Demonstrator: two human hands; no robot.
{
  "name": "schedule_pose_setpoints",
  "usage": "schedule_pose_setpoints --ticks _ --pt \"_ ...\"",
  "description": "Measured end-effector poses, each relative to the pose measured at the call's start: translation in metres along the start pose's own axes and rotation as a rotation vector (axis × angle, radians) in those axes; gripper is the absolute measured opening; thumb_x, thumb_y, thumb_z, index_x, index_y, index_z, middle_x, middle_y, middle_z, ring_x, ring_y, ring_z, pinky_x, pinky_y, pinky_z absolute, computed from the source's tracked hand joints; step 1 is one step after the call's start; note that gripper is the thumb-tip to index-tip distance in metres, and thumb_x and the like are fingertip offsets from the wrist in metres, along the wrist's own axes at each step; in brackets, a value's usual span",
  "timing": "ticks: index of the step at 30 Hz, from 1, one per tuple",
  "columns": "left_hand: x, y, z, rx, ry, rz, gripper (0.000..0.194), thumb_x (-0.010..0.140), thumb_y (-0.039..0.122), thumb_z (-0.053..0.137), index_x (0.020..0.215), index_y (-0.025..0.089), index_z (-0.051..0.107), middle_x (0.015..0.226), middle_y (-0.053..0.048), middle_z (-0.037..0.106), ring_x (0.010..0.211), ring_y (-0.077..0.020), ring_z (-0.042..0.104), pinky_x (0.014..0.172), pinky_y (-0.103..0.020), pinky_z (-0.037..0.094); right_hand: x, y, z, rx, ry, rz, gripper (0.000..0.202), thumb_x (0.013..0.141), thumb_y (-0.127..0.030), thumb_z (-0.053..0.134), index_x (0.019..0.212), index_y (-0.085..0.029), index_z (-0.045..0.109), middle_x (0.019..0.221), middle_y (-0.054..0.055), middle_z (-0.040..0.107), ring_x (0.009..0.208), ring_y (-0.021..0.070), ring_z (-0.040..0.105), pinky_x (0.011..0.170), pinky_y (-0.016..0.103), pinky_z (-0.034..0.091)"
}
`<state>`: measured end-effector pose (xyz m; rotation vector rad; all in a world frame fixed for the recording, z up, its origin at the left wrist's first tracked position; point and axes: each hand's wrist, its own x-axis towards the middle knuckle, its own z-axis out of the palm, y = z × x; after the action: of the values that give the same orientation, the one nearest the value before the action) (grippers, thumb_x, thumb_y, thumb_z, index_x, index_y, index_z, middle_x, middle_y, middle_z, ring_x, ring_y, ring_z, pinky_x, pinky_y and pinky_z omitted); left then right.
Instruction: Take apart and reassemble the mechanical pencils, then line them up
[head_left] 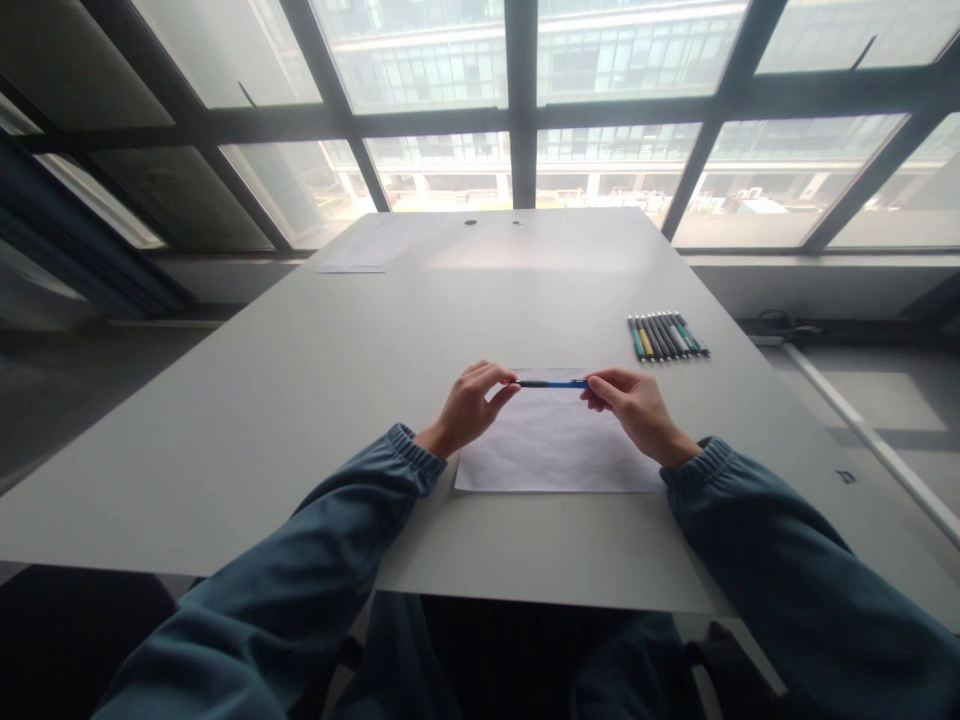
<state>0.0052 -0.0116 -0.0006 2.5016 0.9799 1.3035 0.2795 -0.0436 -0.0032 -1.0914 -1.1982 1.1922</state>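
A blue pen with a dark grip section [555, 384] is held level between my two hands, above a white sheet of paper [559, 450]. My left hand [471, 405] pinches its tip end between thumb and fingers. At the other end, the one with the clip, my right hand [634, 408] has its thumb and fingers closed round the barrel. The paper lies flat on the white table, its upper part partly behind the pen and hands.
Several pens [666, 337] lie side by side in a row at the right of the white table [337, 400]. More paper [360, 255] lies at the far left. A small dark mark or item [845, 476] is near the right edge. Large windows [435, 160] stand beyond the table.
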Motion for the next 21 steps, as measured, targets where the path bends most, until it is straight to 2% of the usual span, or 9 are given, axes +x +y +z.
schedule_pose_setpoints --ticks 3,10,15,21 --pt "-0.0007 -0.0014 0.0001 -0.008 -0.018 -0.008 0.018 0.098 0.035 0.061 0.094 0.018 0.068 0.086 -0.005 0.071 0.084 -0.0190 0.065 0.081 -0.035 0.053 -0.0003 -0.0007 0.0001 0.001 -0.004 -0.002 0.034 0.076 -0.048 0.083 0.086 -0.015 0.078 0.073 0.008 0.076 0.060 0.0155 0.064 0.059 0.030 0.051" --pt "-0.0012 -0.0023 -0.0007 -0.027 -0.030 -0.011 0.033 0.094 0.042 0.067 0.118 0.020 0.066 0.096 -0.006 0.073 0.092 -0.0200 0.067 0.089 -0.038 0.054 0.0000 0.0000 -0.0009 -0.001 -0.002 -0.003 0.035 0.076 -0.049 0.083 0.085 -0.016 0.078 0.074 0.008 0.076 0.061 0.0157 0.064 0.059 0.030 0.051" --pt "-0.0002 0.0001 -0.0010 -0.007 0.008 0.011 0.029 0.092 0.041 0.070 0.112 0.021 0.067 0.095 -0.006 0.073 0.091 -0.0206 0.067 0.086 -0.038 0.055 -0.0002 -0.0012 -0.0010 -0.005 0.004 -0.002 0.035 0.076 -0.049 0.083 0.085 -0.016 0.078 0.073 0.008 0.076 0.061 0.0157 0.063 0.059 0.030 0.051" --pt "0.0013 0.0019 -0.0004 -0.015 0.025 0.028 0.014 0.094 0.033 0.068 0.101 0.020 0.069 0.094 -0.005 0.074 0.089 -0.0195 0.066 0.084 -0.037 0.055 -0.0007 -0.0029 0.0002 0.002 0.005 0.006 0.033 0.076 -0.047 0.083 0.085 -0.015 0.077 0.072 0.008 0.075 0.061 0.0155 0.063 0.058 0.029 0.050"
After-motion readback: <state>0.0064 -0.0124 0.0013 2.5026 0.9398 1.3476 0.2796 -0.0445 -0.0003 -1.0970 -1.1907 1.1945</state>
